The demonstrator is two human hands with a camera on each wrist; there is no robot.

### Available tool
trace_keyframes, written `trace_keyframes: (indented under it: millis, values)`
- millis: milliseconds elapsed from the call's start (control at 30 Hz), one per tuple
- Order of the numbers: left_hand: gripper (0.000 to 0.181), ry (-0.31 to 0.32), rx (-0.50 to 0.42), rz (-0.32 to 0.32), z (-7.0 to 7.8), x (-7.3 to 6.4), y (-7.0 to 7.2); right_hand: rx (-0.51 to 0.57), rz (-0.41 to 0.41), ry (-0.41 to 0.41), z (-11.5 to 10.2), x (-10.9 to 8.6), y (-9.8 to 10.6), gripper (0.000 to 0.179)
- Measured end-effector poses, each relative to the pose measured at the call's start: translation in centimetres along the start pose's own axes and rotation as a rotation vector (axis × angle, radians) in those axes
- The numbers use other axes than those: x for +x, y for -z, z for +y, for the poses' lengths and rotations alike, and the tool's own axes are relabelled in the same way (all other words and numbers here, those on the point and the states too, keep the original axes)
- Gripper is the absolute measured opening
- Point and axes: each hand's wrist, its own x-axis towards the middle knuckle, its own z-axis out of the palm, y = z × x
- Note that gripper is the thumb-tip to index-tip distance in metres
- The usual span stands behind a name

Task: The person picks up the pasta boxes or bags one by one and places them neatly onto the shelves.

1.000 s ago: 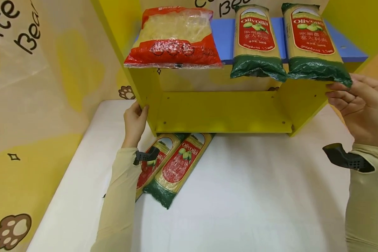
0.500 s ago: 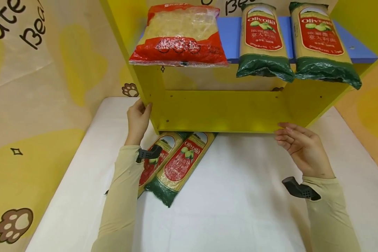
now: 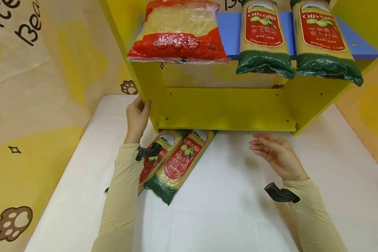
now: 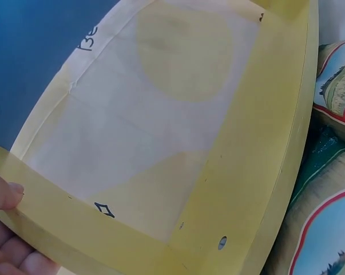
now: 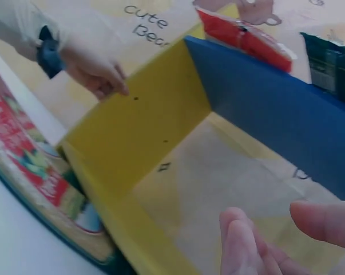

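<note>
My left hand [image 3: 137, 117] grips the front edge of the left side panel of a yellow shelf unit [image 3: 220, 108], thumb on the inner face. In the left wrist view, the thumb and fingertips [image 4: 6, 195] lie on that panel. My right hand [image 3: 278, 155] hovers in front of the lower board, fingers loosely bent and holding nothing. Two spaghetti packs, one nearer the middle [image 3: 182, 161] and one further left [image 3: 167, 141], lie slanted on the table, their far ends hidden by the unit. My left forearm partly covers the left pack.
On the blue shelf [image 3: 229, 36] lie a red pasta bag [image 3: 179, 35] and two more spaghetti packs, a middle one [image 3: 264, 35] and a right one [image 3: 326, 38], overhanging its front edge. A white cloth [image 3: 220, 210] covers the table. Patterned sheets [image 3: 50, 80] hang around.
My right hand has come away from the unit's right side and moved left and down to the front of the lower board. The left hand keeps its hold on the left panel.
</note>
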Motion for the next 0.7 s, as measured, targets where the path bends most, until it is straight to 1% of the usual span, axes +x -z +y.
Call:
trace_keyframes:
  millis: [167,300,467,567,700]
  values:
    - [0.026,0.007,-0.007,0.0,0.1,0.0,0.0,-0.021,-0.024,-0.054,1.7,0.2,-0.2,0.026]
    - [0.027,0.008,-0.021,-0.011,0.0,0.0,-0.1,-0.038,-0.027,-0.104,3.1,0.4,-0.5,0.024]
    - [0.028,0.013,-0.031,-0.016,-0.1,-0.1,-0.1,-0.056,-0.001,-0.192,4.8,0.7,-1.1,0.02]
    - [0.028,0.011,-0.031,-0.012,-0.1,-0.1,-0.1,-0.041,0.019,-0.243,5.7,0.8,-1.4,0.019]
    - [0.027,0.004,-0.035,-0.005,-0.1,0.0,-0.1,-0.02,0.033,-0.285,6.5,1.0,-1.7,0.018]
